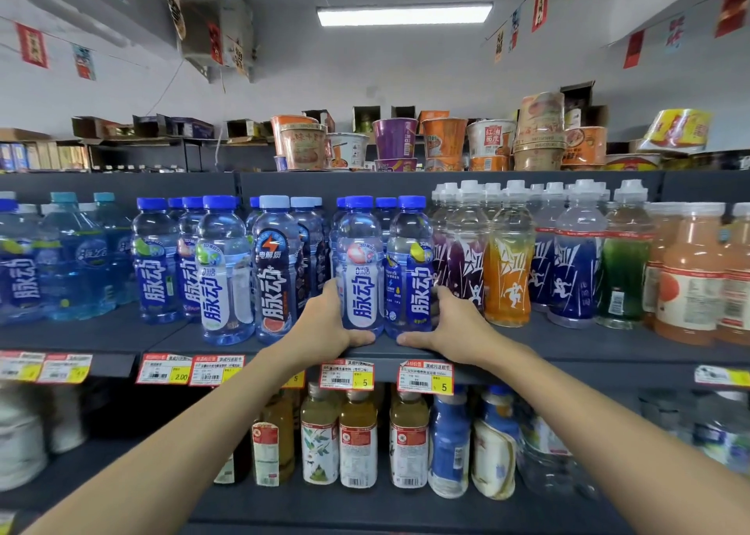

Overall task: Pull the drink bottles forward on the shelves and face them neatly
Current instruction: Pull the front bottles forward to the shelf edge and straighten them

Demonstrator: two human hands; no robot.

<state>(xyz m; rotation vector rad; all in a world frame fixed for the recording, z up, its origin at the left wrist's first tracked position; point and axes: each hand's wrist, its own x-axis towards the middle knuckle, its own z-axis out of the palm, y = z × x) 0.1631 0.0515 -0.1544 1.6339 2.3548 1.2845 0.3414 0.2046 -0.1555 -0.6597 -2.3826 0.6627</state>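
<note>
At the centre of the frame, the left thumb [361, 337] lies flat along the front lip of the middle shelf [568, 347], just under the base of a white-labelled bottle [361, 274]. The other fingers of the left hand [324, 323] curve round that bottle's left side, and their tips are hidden behind it. Mirroring this, the right thumb [412, 340] stretches along the lip below a blue-labelled bottle [412, 274]. The right hand [454, 327] wraps its fingers round that bottle's right side, tips out of sight.

The two blue-capped bottles stand upright and touching, cupped between the hands at the shelf's front edge, with more blue caps visible behind them. Both forearms run down to the lower corners of the frame.

Just left of the pair stands a dark-labelled bottle [276, 274], also at the front. To the right is an orange bottle [509, 274] among white-capped ones. Price tags [347, 376] hang on the shelf edge below the hands, and tea bottles [357, 441] fill the shelf underneath. Noodle cups [395, 138] line the top shelf, upper centre.
</note>
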